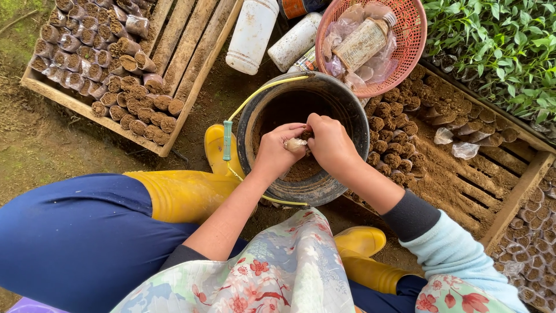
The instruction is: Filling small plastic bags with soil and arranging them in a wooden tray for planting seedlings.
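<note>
While the person is sitting with yellow rubber boots (185,194) on, both hands are working over the round black bucket of brown soil (347,116). The left hand (278,152) is curling shut around a small clear plastic bag (296,144), held just above the soil. The right hand (330,142) is pinching at the bag's top (its fingertips are hidden). It looks like the filling step; next, the bag seems to need packing and standing up. Farther off, filled soil bags (124,95) are sitting in a wooden tray (191,40).
</note>
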